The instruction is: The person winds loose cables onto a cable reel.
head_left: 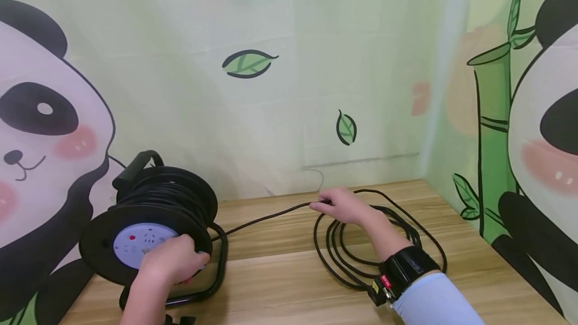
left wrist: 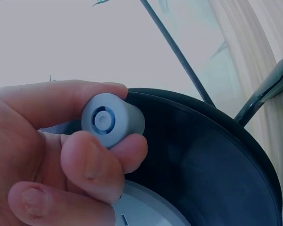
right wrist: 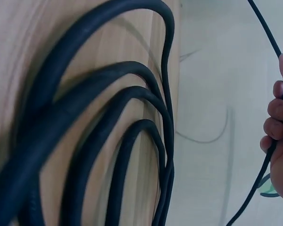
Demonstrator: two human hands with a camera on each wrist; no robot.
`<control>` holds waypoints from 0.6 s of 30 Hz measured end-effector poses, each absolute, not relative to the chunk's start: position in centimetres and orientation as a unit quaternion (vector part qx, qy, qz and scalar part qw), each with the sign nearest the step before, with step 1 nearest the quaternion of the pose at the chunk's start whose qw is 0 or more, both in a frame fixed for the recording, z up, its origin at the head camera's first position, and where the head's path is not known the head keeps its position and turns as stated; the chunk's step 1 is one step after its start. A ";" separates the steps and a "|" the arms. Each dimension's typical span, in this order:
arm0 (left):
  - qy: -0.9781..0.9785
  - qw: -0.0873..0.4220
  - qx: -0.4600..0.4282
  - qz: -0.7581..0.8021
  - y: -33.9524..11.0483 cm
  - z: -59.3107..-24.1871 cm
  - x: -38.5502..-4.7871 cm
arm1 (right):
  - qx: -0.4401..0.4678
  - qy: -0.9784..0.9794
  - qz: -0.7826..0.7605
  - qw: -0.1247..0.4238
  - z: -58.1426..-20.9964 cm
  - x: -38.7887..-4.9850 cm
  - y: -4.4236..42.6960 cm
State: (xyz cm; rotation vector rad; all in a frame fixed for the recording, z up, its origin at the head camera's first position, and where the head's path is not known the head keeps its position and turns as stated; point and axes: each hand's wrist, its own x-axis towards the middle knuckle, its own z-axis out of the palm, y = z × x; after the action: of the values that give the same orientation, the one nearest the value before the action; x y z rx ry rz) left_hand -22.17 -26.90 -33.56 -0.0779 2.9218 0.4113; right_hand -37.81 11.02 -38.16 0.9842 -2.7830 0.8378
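A black cable reel (head_left: 97, 245) with a pale socket panel (head_left: 131, 237) stands tilted on its frame at the left. Black cable is wound around its drum. My left hand (head_left: 169, 260) is at the front disc; in the left wrist view its fingers and thumb hold a grey winding knob (left wrist: 110, 117). From the reel a stretch of black cable (head_left: 266, 215) runs rightward into my right hand (head_left: 343, 204). The fingers of that hand are curled round the cable, as the right wrist view also shows. Loose coils of cable (head_left: 334, 260) lie on the table beneath my right forearm.
The wood-grain table (head_left: 271, 285) meets a printed backdrop (head_left: 271, 129) along its back edge. A bent black tube of the reel's stand (head_left: 221, 260) reaches out on the reel's right. The reel's carrying handle (head_left: 135, 168) points up at the back.
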 end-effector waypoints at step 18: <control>0.989 0.083 -0.022 0.124 -27.0 -33.9 -22.2 | 0.327 -0.904 0.274 0.037 -38.9 -37.3 10.8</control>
State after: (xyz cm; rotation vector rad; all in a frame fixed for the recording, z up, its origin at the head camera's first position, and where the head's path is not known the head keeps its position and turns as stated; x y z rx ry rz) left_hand -22.18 -26.99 -33.94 -0.0655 2.9506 0.3706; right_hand -37.32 10.82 -38.86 1.0035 -2.7735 0.8416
